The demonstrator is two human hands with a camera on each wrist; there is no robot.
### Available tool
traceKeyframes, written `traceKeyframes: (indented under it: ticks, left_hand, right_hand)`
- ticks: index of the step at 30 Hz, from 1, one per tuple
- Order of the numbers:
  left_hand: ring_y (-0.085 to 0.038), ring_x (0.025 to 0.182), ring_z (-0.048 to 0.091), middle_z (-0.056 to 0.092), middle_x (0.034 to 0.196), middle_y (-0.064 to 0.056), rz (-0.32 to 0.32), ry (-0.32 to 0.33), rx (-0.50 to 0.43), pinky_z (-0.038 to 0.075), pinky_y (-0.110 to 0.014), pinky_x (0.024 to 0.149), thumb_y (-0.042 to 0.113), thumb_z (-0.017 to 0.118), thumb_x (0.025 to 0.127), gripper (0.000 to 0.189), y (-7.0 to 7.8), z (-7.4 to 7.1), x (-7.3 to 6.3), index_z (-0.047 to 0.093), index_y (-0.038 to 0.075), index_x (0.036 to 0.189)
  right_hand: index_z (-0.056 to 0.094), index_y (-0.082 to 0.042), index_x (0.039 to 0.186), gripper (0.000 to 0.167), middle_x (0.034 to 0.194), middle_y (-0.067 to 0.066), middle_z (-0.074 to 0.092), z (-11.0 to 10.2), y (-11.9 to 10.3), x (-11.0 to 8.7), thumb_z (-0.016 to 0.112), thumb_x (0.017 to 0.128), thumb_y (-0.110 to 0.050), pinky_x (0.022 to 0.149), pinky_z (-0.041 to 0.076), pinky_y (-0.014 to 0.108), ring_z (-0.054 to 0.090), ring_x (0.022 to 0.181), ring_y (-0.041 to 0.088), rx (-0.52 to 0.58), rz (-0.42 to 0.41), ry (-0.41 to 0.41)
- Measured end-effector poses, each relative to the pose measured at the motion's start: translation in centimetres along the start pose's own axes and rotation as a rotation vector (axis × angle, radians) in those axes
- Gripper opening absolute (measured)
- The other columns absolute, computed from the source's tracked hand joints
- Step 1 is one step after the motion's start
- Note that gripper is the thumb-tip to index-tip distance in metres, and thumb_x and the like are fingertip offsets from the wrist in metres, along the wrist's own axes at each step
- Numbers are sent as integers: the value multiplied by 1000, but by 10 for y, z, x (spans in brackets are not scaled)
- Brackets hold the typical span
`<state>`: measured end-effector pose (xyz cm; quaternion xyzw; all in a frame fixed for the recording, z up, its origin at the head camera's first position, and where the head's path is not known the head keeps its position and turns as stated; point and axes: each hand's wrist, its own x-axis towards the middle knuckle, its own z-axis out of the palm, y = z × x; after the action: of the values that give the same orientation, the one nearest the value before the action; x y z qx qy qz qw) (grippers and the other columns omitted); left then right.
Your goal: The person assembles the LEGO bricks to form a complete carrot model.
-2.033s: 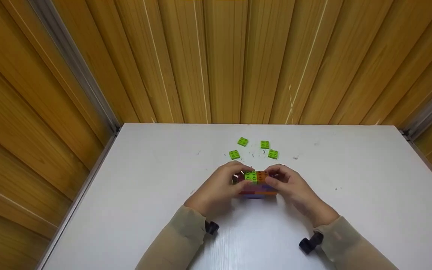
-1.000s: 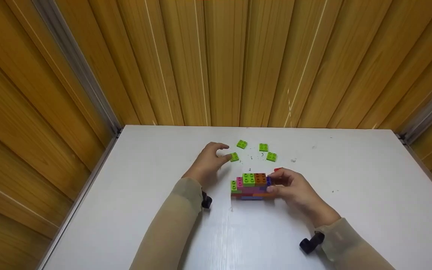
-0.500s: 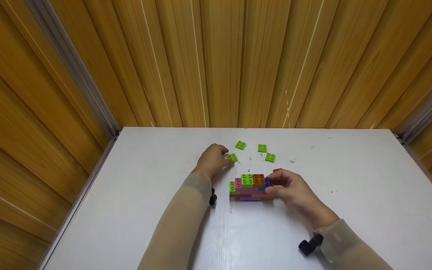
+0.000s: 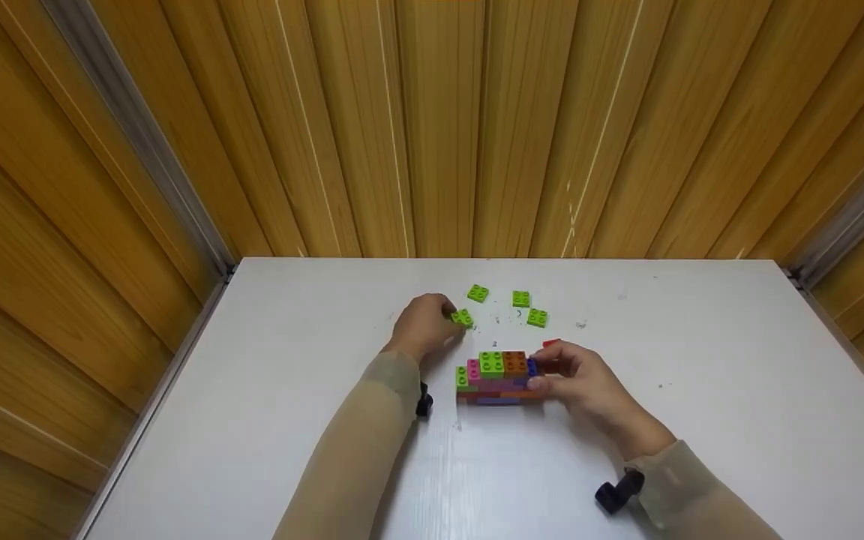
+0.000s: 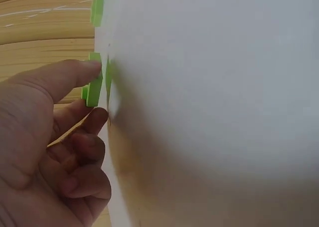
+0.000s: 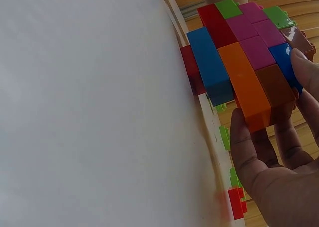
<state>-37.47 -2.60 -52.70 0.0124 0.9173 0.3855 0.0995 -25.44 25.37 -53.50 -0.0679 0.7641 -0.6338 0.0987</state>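
Far left: yellow-brown wood-grain wall panels (image 4: 42,247), meeting the back wall at a grey metal rail (image 4: 132,127). White rectangular worktop (image 4: 289,390), against the back wall.

Next: tan fabric sleeve (image 4: 357,450), left arm. Left hand (image 4: 423,324): thumb and a finger pinching a flat bright-green four-stud plastic brick (image 4: 462,318) by its edges; other fingers curled, per the left wrist view.

Behind that brick, one loose bright-green four-stud plastic brick (image 4: 478,293).

Centre, nearer the person: one multicoloured assembly of joined plastic bricks (image 4: 493,382), comprising green, pink, brown, blue, orange and red pieces, stepped at its left end.

Beyond it, two further green four-stud bricks, near one another: one rear (image 4: 521,299), one forward (image 4: 537,318). Red plastic brick (image 4: 551,343), partly hidden by the right hand (image 4: 589,382), which grips the assembly's right end, thumb on a blue piece.

Far right: black wrist-worn device (image 4: 618,492); second tan fabric sleeve (image 4: 691,484).
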Motion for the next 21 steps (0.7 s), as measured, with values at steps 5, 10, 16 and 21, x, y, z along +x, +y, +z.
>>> traceKeyframes:
  ticks: [5,10,16,21]
  left_hand:
    - [-24,112,68,78,126,-2,44,-12,-117,59,-46,105,25,93,92,31,-4,-3,-15,82,14,118]
    - [-25,122,68,78,130,-4,100,10,-158,57,-50,114,23,92,94,27,-7,-7,-28,82,15,117]
    - [-27,121,67,75,128,-2,143,45,-186,57,-51,114,28,93,95,36,-9,-15,-42,79,19,127]
    - [-36,131,66,74,131,-3,202,68,-205,56,-52,117,31,91,97,39,-7,-23,-56,78,21,133]
  right_hand:
    - [73,1,128,41,132,3,75,1,-1,0,92,93,-8,102,60,21,68,126,20,4,5,7]
    - [74,-2,127,38,134,5,74,0,0,-1,92,94,-11,103,59,21,67,126,21,-18,4,0]
    - [74,-2,126,36,136,9,72,1,0,-1,91,95,-9,103,59,22,66,126,22,-11,-10,-9]
    - [73,1,128,41,135,8,73,3,-3,0,91,93,-8,105,58,21,68,129,23,-4,4,23]
